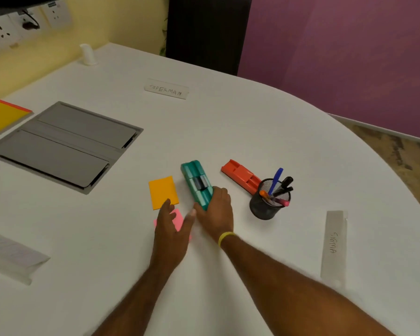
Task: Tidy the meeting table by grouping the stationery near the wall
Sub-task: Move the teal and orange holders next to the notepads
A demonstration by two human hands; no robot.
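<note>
Gathering step is in hand, nothing is sitting by the wall yet; right grip (216, 212) is curling its fingers round the near end of the teal case (196, 183); left grip (170, 229) is lying flat, fingers straight, covering the pink pad (178, 220) and touching the orange pad (163, 192); all are sitting mid-desk (228, 132) beside the red case (240, 175) and pen cup (267, 204), well apart from the far-left edge under the yellow wall (102, 25); next move is likely calling for sliding case and pads toward that edge.
</note>
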